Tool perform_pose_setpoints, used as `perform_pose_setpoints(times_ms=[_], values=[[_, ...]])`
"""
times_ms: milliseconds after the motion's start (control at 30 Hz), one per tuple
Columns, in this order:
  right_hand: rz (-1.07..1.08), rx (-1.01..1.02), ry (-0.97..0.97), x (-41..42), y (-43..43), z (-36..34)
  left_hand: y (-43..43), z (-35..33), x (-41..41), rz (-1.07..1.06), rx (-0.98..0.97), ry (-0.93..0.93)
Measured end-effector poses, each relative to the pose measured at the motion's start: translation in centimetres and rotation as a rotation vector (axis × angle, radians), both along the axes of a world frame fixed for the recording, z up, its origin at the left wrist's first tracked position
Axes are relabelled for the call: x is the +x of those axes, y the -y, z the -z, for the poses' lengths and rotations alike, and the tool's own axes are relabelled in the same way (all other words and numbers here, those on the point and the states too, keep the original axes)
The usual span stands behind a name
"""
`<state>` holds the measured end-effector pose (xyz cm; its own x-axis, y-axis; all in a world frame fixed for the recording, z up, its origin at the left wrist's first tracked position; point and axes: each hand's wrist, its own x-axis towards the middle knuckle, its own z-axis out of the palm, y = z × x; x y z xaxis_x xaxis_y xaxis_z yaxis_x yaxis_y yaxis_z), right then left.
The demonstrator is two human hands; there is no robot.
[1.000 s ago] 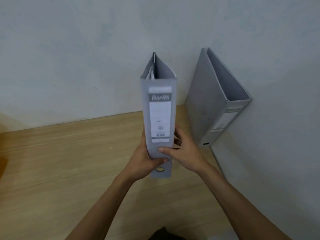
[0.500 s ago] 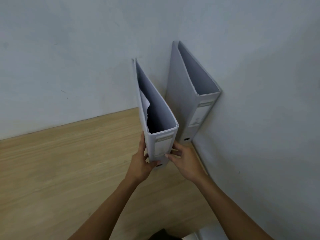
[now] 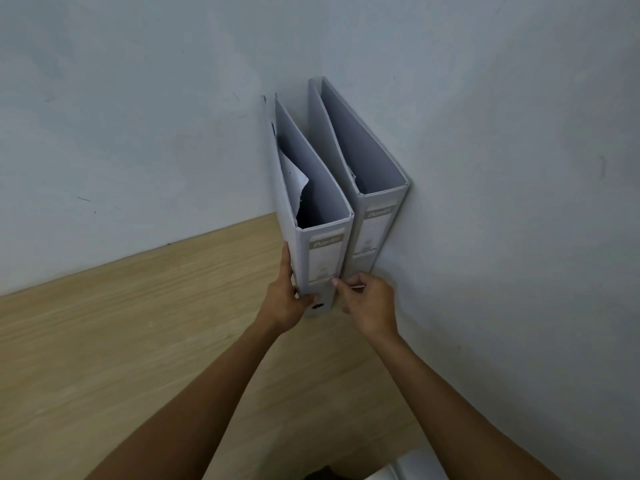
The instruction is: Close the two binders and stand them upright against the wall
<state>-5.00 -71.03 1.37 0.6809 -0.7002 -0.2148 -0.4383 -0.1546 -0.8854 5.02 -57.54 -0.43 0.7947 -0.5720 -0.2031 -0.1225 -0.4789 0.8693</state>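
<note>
Two grey lever-arch binders stand upright side by side in the corner of the wooden desk (image 3: 138,341). The right binder (image 3: 375,223) leans against the right wall, untouched. The left binder (image 3: 323,258) stands flush beside it, with a curled sheet of paper showing inside its top. My left hand (image 3: 285,299) grips its lower left edge, thumb across the spine's base. My right hand (image 3: 369,303) holds the spine's lower right edge with its fingertips, between the two binders.
Pale walls meet in the corner behind the binders: the back wall (image 3: 138,133) and the right wall (image 3: 519,202). A pale object (image 3: 408,469) shows at the bottom edge.
The left binder went from raised in front of me down onto the desk, then slid right until it touches the standing binder. Both hands stayed on its lower spine.
</note>
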Motion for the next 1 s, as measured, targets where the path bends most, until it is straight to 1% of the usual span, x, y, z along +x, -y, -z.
perform_pose_setpoints(times_ms=[200, 333, 467, 733, 833, 1000], values=[[0.004, -0.018, -0.043, 0.7, 2.1, 0.1, 1.7, -0.1, 0.7, -0.009, 0.034, -0.011], [-0.067, -0.062, -0.070, 1.4, 2.7, -0.4, 2.2, 0.0, 1.3, -0.014, 0.063, -0.020], [-0.083, -0.071, -0.079, 1.8, 3.0, -0.2, 2.7, 0.1, 1.7, -0.013, 0.106, -0.011], [-0.112, -0.062, -0.090, 1.8, 3.4, 0.3, 2.7, -0.2, 1.6, -0.062, 0.107, -0.042], [-0.116, -0.075, -0.088, 1.6, 3.5, 0.2, 2.5, -0.5, 1.7, -0.049, 0.111, -0.025], [-0.131, -0.026, -0.094, 0.9, 3.0, -0.2, 1.3, -1.7, 1.5, -0.018, 0.146, -0.031]])
